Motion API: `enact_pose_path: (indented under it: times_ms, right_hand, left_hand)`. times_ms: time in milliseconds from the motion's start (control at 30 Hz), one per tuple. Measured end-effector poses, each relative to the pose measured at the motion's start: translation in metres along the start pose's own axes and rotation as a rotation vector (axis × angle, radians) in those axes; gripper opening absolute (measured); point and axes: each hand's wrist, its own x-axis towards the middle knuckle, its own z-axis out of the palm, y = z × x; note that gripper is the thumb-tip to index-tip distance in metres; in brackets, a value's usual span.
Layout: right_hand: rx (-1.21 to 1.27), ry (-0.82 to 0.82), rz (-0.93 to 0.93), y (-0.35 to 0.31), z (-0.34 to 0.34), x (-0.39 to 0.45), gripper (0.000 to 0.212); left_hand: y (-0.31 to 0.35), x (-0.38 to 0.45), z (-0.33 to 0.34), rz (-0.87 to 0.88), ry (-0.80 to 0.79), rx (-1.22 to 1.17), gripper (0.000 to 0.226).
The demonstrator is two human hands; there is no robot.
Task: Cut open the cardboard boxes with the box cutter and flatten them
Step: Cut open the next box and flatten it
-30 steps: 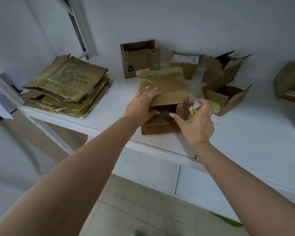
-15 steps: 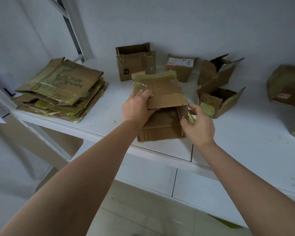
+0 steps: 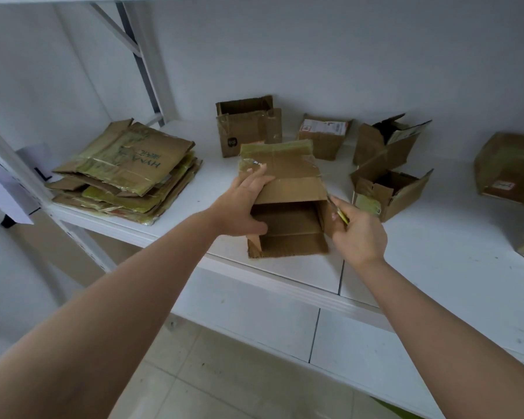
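A brown cardboard box point(image 3: 288, 189) lies on its side at the front of the white shelf point(image 3: 436, 267), its open end facing me. My left hand point(image 3: 242, 204) grips its left wall, fingers flat on top and thumb inside the opening. My right hand point(image 3: 357, 234) holds a yellow box cutter point(image 3: 341, 214) against the box's right edge, the blade pointing up toward the top corner.
A stack of flattened boxes point(image 3: 124, 173) lies at the shelf's left end. Several uncut boxes stand behind and right: an open one point(image 3: 248, 125), a labelled one point(image 3: 324, 134), two opened ones point(image 3: 387, 173), another at far right point(image 3: 508, 167).
The box has opened up from nearly collapsed into a square tube. My left thumb has gone inside the opening. My right hand has brought the cutter up along the box's right edge.
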Motion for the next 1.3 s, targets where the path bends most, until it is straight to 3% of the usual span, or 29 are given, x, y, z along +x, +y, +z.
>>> enact_pose_path:
  times_ms: [100,167,233,333,467,667,800,967,1200,1300]
  right_hand:
    - [0.014,-0.007,0.015,-0.002,-0.001,0.001,0.045]
    - [0.082,-0.013,0.042,-0.002,-0.001,0.003,0.044]
    - [0.169,-0.032,0.039,-0.004,0.001,0.003,0.041]
    - [0.369,-0.060,0.054,-0.010,0.008,0.003,0.037]
    - [0.527,-0.134,0.084,-0.013,0.013,0.000,0.016]
    - [0.520,-0.031,0.150,0.005,-0.001,0.002,0.018]
    - [0.297,0.055,0.193,0.028,-0.008,0.000,0.016]
    - [0.001,0.120,0.318,0.042,-0.017,-0.009,0.014]
    - [-0.009,0.121,0.265,0.037,-0.017,-0.007,0.022]
    - [0.008,0.113,0.195,0.027,-0.017,-0.004,0.023]
  left_hand:
    - [-0.007,-0.014,0.001,0.009,0.088,-0.046,0.117]
    - [-0.010,-0.023,0.008,-0.085,0.183,-0.185,0.120]
    - [-0.015,-0.031,0.011,-0.183,0.219,-0.324,0.105]
    - [-0.022,-0.040,0.009,-0.133,0.356,-0.304,0.071]
    - [-0.023,-0.046,-0.001,-0.087,0.447,-0.247,0.068]
    - [-0.019,-0.040,0.019,-0.015,0.259,-0.199,0.068]
    - [-0.006,-0.026,0.028,-0.025,0.120,-0.126,0.067]
    - [0.005,-0.007,0.055,-0.109,-0.195,0.016,0.063]
    - [0.004,-0.002,0.036,-0.108,-0.321,0.003,0.065]
    - [0.002,-0.011,0.030,-0.104,-0.392,0.018,0.056]
